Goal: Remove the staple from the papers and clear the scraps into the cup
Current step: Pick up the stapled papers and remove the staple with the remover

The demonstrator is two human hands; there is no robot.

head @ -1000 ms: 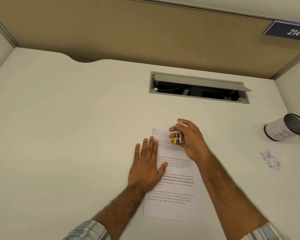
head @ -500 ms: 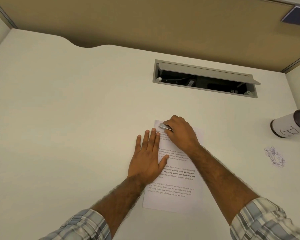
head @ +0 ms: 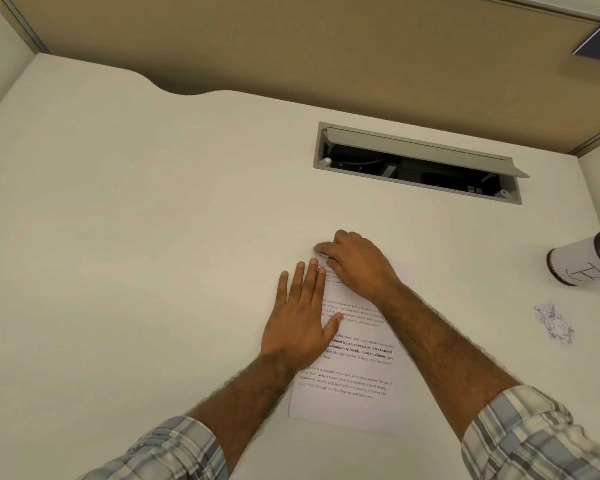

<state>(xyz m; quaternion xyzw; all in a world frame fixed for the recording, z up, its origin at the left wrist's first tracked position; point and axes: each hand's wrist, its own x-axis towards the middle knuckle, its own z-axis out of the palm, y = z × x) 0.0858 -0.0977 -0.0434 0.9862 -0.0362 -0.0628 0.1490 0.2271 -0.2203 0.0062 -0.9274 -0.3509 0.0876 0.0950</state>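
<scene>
Printed white papers (head: 355,372) lie flat on the matte cream desk (head: 136,237), long axis running away from the person, top edge toward the grey cable hatch (head: 420,164). Left hand (head: 300,323) lies flat, fingers spread, on the papers' left edge. Right hand (head: 355,263), curled at their top-left corner, pinches a small metal tool (head: 321,254). The mesh-lined cylindrical cup (head: 586,259) lies tipped, well right of the papers, shredded scraps (head: 553,323) nearby.

The table (head: 153,220) is cream-white and plain, and the wall panel (head: 291,39) behind it is tan, with a grey frame around the dark cable slot (head: 416,168). The papers (head: 354,403) are white with black print, some lines in bold, and the sleeves (head: 534,434) have a plaid pattern of pale blue, grey and white. The cup (head: 582,265) is white with a black mark, a black base ring and a black mesh mouth, and the scraps (head: 553,323) are white with purple-grey specks.
</scene>
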